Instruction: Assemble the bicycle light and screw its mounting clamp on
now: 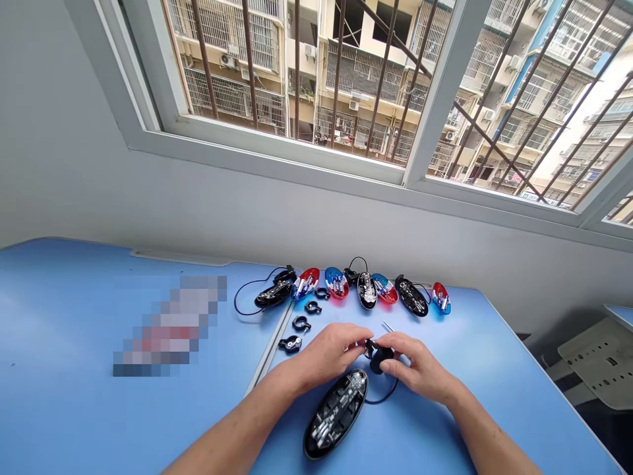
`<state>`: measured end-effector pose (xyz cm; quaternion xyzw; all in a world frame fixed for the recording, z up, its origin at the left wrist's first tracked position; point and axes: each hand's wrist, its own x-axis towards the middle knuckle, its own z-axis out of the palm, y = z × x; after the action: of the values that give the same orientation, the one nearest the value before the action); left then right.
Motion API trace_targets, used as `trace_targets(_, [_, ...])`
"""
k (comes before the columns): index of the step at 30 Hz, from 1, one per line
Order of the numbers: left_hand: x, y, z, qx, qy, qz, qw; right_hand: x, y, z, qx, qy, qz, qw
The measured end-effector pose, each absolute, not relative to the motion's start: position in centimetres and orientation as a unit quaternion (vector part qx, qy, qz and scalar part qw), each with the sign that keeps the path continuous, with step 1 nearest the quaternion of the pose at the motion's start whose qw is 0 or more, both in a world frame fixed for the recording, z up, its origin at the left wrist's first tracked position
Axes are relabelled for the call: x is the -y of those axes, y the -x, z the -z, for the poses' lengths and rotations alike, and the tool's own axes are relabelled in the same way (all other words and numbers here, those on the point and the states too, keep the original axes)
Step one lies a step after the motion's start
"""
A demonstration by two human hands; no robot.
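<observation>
Both my hands meet over the blue table (89, 310) near its front. My left hand (330, 353) and my right hand (413, 364) are closed together on a small black part (378, 357) with a thin black wire running from it. Just below them lies a black oval lamp base (337, 413) with a circuit board showing inside; the wire loops to it. A thin metal pin (388, 325) lies just beyond my right hand.
A row of red-and-blue oval covers (337, 282) and black lamp bases (411, 295) lies at the table's far edge, under the barred window. Three black clamps (301, 323) lie left of my hands. A pixelated patch (171, 328) lies on the left. A white chair (601, 359) stands at the right.
</observation>
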<state>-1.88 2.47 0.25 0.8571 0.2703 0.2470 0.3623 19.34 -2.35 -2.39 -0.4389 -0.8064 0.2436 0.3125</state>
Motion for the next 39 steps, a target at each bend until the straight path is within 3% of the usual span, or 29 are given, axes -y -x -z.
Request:
trace_targets(6, [-2.5,1.8,-0.6,-0.352,-0.787,-0.262,0.433,2.3,-19.2,2.4,0.807,0.428,-0.226,0.338])
trace_targets(16, [-2.5,1.5,-0.3,-0.389,-0.643,-0.201,0.628,2.6,-18.6,2.9,0.841,0.414,-0.003,0.348])
trace_targets(26, [-2.7,1.5,-0.3,-0.398,-0.587,-0.220,0.670,3.1,-18.0,2.7,0.851,0.430,0.073,0.294])
trace_targets(39, [-2.8,1.3,0.4,-0.418,-0.533,-0.266,0.686,3.0,-17.4,3.4,0.828,0.462,0.094,0.304])
